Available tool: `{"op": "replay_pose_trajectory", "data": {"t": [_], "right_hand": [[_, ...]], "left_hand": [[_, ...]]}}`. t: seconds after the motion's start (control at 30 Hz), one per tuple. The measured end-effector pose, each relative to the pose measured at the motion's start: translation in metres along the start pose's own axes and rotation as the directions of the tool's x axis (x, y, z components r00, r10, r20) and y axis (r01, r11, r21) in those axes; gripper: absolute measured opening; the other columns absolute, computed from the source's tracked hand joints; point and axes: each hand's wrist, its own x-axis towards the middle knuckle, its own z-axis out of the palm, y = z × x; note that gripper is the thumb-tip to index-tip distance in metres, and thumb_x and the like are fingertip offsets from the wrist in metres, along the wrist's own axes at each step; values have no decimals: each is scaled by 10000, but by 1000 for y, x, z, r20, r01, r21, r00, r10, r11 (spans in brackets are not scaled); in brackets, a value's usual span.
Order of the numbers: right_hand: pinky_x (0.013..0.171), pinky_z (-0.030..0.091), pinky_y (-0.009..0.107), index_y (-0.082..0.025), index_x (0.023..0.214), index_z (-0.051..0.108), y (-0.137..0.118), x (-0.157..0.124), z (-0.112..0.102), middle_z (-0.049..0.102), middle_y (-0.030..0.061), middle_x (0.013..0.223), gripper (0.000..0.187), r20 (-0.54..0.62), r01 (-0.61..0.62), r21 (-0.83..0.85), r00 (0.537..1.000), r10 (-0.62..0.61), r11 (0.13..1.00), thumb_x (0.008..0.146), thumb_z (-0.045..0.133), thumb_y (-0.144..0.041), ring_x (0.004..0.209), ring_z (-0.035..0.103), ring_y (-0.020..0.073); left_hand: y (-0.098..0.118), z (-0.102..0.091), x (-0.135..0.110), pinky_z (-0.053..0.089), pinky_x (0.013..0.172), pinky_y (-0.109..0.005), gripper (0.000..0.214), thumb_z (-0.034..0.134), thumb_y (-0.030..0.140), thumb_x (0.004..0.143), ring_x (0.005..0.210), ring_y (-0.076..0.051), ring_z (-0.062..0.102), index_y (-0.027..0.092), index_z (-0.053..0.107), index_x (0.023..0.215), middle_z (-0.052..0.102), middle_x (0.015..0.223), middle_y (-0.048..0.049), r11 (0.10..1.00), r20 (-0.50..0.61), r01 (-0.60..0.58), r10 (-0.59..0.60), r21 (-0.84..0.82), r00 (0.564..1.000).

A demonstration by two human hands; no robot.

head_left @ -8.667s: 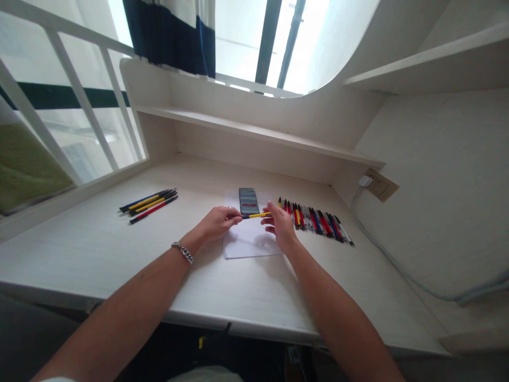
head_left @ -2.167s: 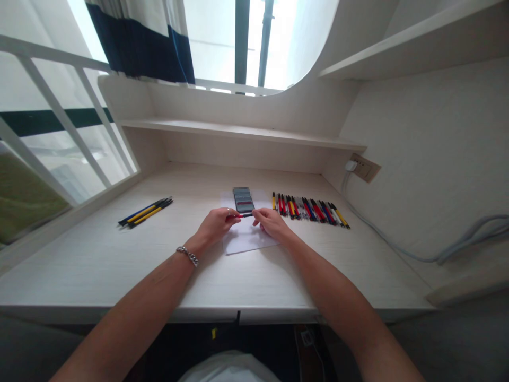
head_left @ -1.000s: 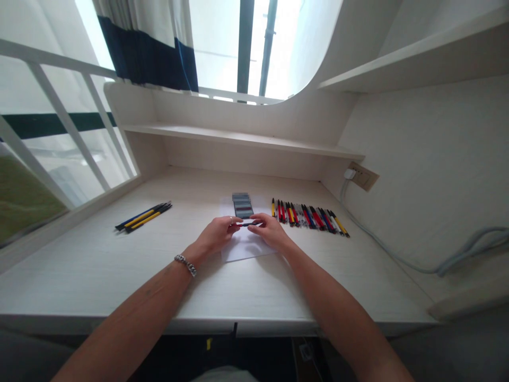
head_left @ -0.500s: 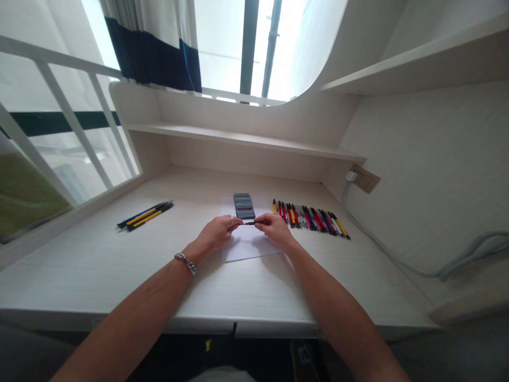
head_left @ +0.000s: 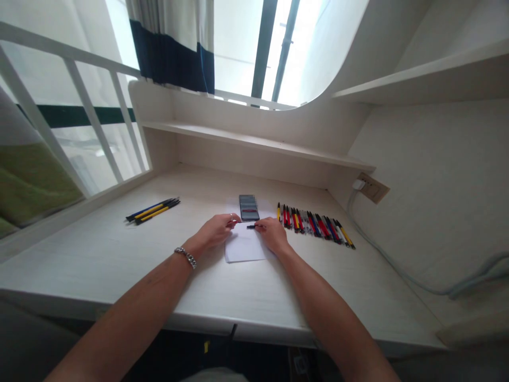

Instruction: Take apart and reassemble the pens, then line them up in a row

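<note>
Both my hands meet over a white sheet of paper [head_left: 243, 249] on the desk. My left hand [head_left: 215, 231] pinches the red end of a pen. My right hand [head_left: 272, 234] pinches its black end piece [head_left: 251, 226]. A thin gap shows between the two parts, so the pen looks pulled apart. A phone [head_left: 248, 207] lies just beyond my fingers, at the paper's far edge.
A row of several red, blue, yellow and black pens [head_left: 316, 224] lies to the right of the phone. A small bunch of pens [head_left: 153, 210] lies at the left. A wall socket [head_left: 373, 187] with a cable sits at the right. A shelf [head_left: 254, 142] runs along the back.
The bunch at the left has lost a red pen since the earliest frame. The yellow pen held then has given way to a red and black one, now separating between my hands.
</note>
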Motion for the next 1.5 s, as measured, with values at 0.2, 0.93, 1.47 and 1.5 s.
{"op": "replay_pose_trajectory", "data": {"t": [0.2,0.93,1.47,1.5], "right_hand": [[845,474,317,-227,1075,752,-4,-3,-7,717,76,1060,240,-34,33,66,999,-31,997,847,683,-197,880,634,191],[804,451,294,-244,918,785,0,-6,-6,714,72,936,183,53,-10,-53,999,13,999,853,630,-173,855,631,199],[807,463,298,-230,915,766,-17,-8,-16,709,57,928,189,4,169,88,985,-170,982,899,597,-146,863,629,188],[806,462,297,-225,910,764,-14,-7,-18,711,57,929,191,-7,158,83,987,-158,984,897,593,-143,862,630,188]], "left_hand": [[11,-1,-4,444,684,-254,362,504,127,803,700,-170,598,197,728,1078,701,778,-31,997,26,-10,8,80,1000],[-1,0,-2,415,645,-249,293,535,164,822,693,-172,600,226,737,1026,709,791,-35,992,-8,74,-73,98,997],[6,8,-2,458,709,-255,342,534,147,816,803,-188,652,230,724,1088,749,930,-47,993,24,-67,65,99,998],[5,7,-2,452,693,-256,336,535,150,818,787,-187,649,227,727,1083,747,914,-47,994,21,-51,50,101,999]]}}
